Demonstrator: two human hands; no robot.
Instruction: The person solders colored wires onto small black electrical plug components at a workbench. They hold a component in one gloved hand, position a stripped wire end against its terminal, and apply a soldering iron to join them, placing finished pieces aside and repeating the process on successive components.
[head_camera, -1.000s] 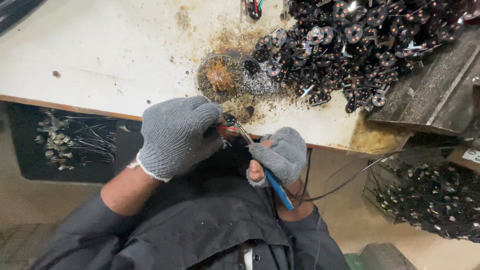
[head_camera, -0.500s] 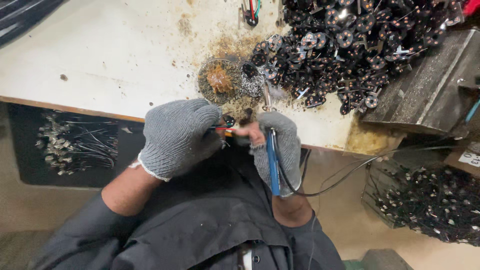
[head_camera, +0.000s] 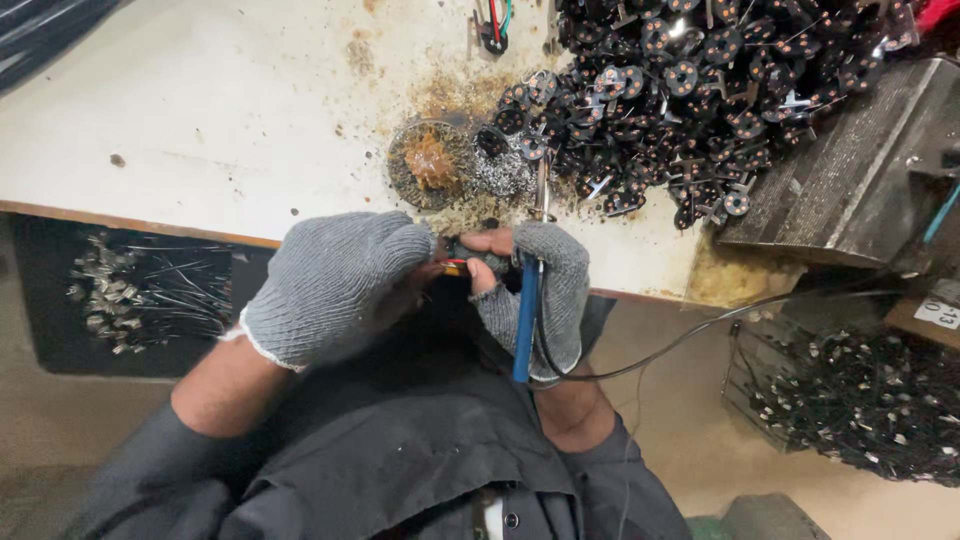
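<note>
Fingers of my left hand (head_camera: 335, 285) are pinching a small component (head_camera: 462, 262); my right hand (head_camera: 545, 290) is gripping the soldering iron (head_camera: 527, 300), pointing far, just right of it.

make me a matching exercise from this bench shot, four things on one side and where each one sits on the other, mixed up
Things
1. soldering iron
2. pile of small black round parts
3. round tin of brown paste
4. bundle of thin wire pieces

Places
A. in the dark tray below the table edge, on the left
B. in the right hand, blue handle pointing back toward the body
C. spread over the far right of the white table
D. on the table just beyond the two gloved hands

Pairs: 1-B, 2-C, 3-D, 4-A
</note>
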